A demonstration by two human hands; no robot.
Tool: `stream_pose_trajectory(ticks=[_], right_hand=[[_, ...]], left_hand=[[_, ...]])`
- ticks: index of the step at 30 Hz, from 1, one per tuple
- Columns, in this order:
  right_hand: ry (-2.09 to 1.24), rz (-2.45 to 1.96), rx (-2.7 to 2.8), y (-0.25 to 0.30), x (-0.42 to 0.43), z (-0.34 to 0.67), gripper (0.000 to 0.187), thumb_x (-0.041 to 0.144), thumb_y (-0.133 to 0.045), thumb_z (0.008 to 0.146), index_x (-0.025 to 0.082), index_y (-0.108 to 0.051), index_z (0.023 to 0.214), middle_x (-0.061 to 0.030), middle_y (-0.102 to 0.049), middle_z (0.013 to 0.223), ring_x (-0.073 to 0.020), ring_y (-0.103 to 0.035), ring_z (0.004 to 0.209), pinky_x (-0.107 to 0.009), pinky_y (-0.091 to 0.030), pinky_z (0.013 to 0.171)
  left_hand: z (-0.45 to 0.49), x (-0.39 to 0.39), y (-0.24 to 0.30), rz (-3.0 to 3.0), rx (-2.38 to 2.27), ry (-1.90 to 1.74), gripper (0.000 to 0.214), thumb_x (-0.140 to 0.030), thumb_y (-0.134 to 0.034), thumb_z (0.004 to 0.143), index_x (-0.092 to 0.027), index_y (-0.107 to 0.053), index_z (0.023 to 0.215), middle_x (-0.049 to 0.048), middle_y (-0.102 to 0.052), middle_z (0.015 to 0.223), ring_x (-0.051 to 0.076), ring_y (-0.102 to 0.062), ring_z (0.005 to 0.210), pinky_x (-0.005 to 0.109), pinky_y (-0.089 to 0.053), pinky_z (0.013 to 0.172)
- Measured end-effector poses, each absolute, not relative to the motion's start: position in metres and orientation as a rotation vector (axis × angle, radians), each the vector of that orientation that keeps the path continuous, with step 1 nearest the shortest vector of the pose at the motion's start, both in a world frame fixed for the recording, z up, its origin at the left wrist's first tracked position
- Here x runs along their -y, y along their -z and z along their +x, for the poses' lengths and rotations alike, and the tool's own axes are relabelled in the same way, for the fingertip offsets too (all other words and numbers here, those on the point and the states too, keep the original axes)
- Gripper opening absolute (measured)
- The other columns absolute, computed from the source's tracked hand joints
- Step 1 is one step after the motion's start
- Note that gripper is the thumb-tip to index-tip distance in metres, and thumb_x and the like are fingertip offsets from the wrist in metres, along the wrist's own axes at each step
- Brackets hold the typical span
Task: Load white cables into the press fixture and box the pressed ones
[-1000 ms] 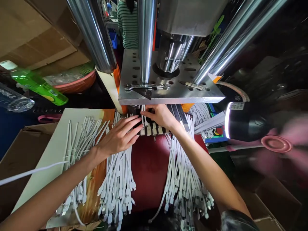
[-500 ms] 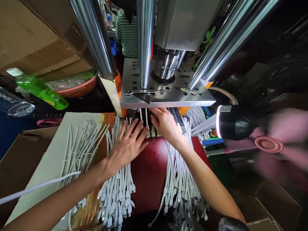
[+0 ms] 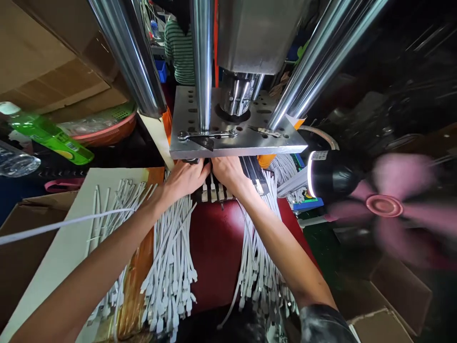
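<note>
My left hand (image 3: 188, 177) reaches under the front edge of a steel press plate (image 3: 235, 150), its thumb and fingers drawn together; whatever they grip is hidden. Close beside it, my right hand (image 3: 227, 170) also goes under the plate, with its fingertips out of sight. Below and between the hands, a dark mould block (image 3: 209, 194) holds several white cable connectors (image 3: 213, 188) in a row at its front. A bundle of white cables (image 3: 173, 252) lies below my left hand. Another bundle of white cables (image 3: 262, 267) lies beneath my right forearm.
Steel columns (image 3: 203, 66) rise from the plate, which carries a wrench (image 3: 207, 135). At right are a lit lamp (image 3: 326, 174) and a spinning pink fan (image 3: 385, 205). More cables (image 3: 117, 214) lie on a white board (image 3: 76, 224) at left. A person in a striped shirt (image 3: 180, 52) is behind.
My left hand has moved forward from above the mould's left side to under the plate, its spread fingers drawing in. My right hand has reached further under. The view has shifted slightly.
</note>
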State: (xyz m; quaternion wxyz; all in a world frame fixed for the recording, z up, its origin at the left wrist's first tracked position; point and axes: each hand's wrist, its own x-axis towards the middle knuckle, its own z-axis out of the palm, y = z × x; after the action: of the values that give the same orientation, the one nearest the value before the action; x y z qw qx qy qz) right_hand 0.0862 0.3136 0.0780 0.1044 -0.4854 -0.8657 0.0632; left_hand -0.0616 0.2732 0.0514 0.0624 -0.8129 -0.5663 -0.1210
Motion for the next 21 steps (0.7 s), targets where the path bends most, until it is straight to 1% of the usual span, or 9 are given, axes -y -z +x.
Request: stream_pose_trajectory(ticks=[4,6,8,11,13,15,17,19,21], right_hand=[[-0.165,-1.498,2.439,-0.075,-0.249,0.111,0.023,0.015,-0.045,0.105,0.015,-0.061,0.122,-0.0143,-0.070,0.113,-0.0191,-0.065,0.076,-0.028,-0.038,0.062],[-0.339,-1.609,2.400,-0.065,-0.188,0.135,0.019,0.027,-0.046,0.108,0.017,-0.063,0.106,-0.0077,-0.070,0.089,-0.0167,-0.061,0.062,-0.027,-0.031,0.052],[-0.623,-1.701,2.520,-0.053,-0.122,0.160,0.022,0.032,-0.054,0.105,0.018,-0.064,0.092,-0.0034,-0.066,0.068,-0.0170,-0.059,0.053,-0.028,-0.028,0.049],[-1.194,-1.734,2.610,-0.036,-0.043,0.186,0.024,0.032,-0.066,0.095,0.020,-0.067,0.075,-0.0050,-0.069,0.066,-0.0210,-0.068,0.061,-0.028,-0.032,0.052],[-1.506,-1.793,2.502,-0.022,-0.010,0.190,0.024,0.037,-0.068,0.093,0.020,-0.072,0.076,-0.0084,-0.074,0.074,-0.0243,-0.072,0.069,-0.029,-0.037,0.055],[-1.580,-1.911,2.250,-0.006,0.011,0.186,0.029,0.042,-0.061,0.098,0.018,-0.076,0.094,-0.0134,-0.078,0.090,-0.0288,-0.075,0.085,-0.031,-0.045,0.066],[-1.556,-1.944,1.947,0.010,0.025,0.177,0.034,0.040,-0.051,0.104,0.017,-0.075,0.109,-0.0141,-0.079,0.103,-0.0293,-0.073,0.100,-0.033,-0.049,0.081],[-1.554,-1.845,1.745,0.020,0.033,0.168,0.031,0.033,-0.047,0.106,0.019,-0.075,0.104,-0.0089,-0.078,0.099,-0.0248,-0.072,0.099,-0.031,-0.048,0.086],[-1.565,-1.609,1.735,0.020,0.038,0.164,0.030,0.029,-0.048,0.106,0.019,-0.072,0.090,-0.0030,-0.075,0.086,-0.0184,-0.070,0.086,-0.026,-0.047,0.081]], left_hand=[[-0.069,-0.218,-0.051,-2.334,1.818,0.466,0.034,-0.036,-0.039,0.107,-0.015,-0.065,0.112,0.0158,-0.075,0.108,0.030,-0.071,0.104,0.040,-0.053,0.089],[-0.074,-0.171,-0.045,-2.308,1.972,0.310,0.037,-0.048,-0.047,0.103,-0.019,-0.065,0.090,0.0103,-0.074,0.089,0.027,-0.071,0.080,0.036,-0.051,0.070],[-0.079,-0.131,-0.036,-2.360,2.084,0.024,0.034,-0.041,-0.051,0.101,-0.020,-0.063,0.078,0.0071,-0.071,0.077,0.025,-0.069,0.069,0.035,-0.045,0.060],[-0.084,-0.101,-0.025,-2.447,2.157,-0.135,0.030,-0.029,-0.048,0.101,-0.021,-0.064,0.076,0.0051,-0.072,0.076,0.023,-0.069,0.068,0.033,-0.040,0.059],[-0.086,-0.101,-0.021,-2.438,2.190,-0.119,0.029,-0.029,-0.047,0.100,-0.021,-0.064,0.078,0.0052,-0.073,0.077,0.024,-0.069,0.068,0.033,-0.039,0.059],[-0.088,-0.106,-0.020,-2.440,2.194,-0.108,0.027,-0.030,-0.048,0.099,-0.022,-0.064,0.079,0.0063,-0.074,0.079,0.026,-0.069,0.070,0.034,-0.040,0.060],[-0.091,-0.111,-0.022,-2.460,2.214,-0.073,0.027,-0.030,-0.048,0.097,-0.023,-0.064,0.078,0.0074,-0.075,0.081,0.027,-0.070,0.072,0.034,-0.041,0.061],[-0.093,-0.110,-0.026,-2.452,2.307,0.019,0.024,-0.033,-0.051,0.094,-0.024,-0.065,0.077,0.0060,-0.076,0.081,0.026,-0.070,0.073,0.032,-0.041,0.061],[-0.092,-0.103,-0.030,-2.445,2.473,0.216,0.021,-0.042,-0.059,0.087,-0.025,-0.066,0.077,0.0022,-0.075,0.075,0.024,-0.068,0.068,0.029,-0.042,0.060]])
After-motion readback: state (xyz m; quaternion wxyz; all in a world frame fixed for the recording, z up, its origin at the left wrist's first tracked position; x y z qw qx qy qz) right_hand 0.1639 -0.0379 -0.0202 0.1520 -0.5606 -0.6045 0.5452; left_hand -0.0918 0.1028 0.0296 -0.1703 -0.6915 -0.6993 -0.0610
